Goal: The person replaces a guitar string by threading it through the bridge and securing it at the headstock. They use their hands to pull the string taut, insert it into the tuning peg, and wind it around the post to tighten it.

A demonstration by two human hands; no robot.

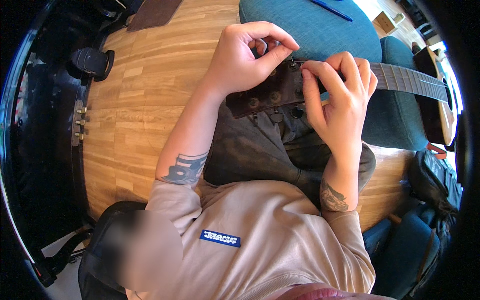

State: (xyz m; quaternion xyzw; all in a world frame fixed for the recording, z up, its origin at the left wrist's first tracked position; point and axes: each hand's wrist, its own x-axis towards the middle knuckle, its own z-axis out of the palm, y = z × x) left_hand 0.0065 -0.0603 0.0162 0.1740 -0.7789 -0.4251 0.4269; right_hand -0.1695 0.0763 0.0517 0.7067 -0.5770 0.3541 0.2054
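Note:
An acoustic guitar lies across in front of me, its dark headstock (243, 98) above my lap and its fretted neck (408, 79) running right to the guitar body (447, 127). Over the headstock's far edge, my left hand (253, 56) pinches thumb and forefinger by a thin curl of guitar string (292, 59) at a tuning post (293, 65). My right hand (339, 90) bends over the nut end, thumb and forefinger pinched close to the same post. The string there is too fine to follow fully. Tuner buttons (276, 117) stick out along the near edge.
A teal upholstered seat (311, 35) beyond the headstock carries a blue pen (335, 11). Another teal cushion (393, 120) sits under the neck. At left stands a glossy black piano with brass pedals (80, 123). Dark bags (431, 180) lie at right; a small box (386, 22) is farther off.

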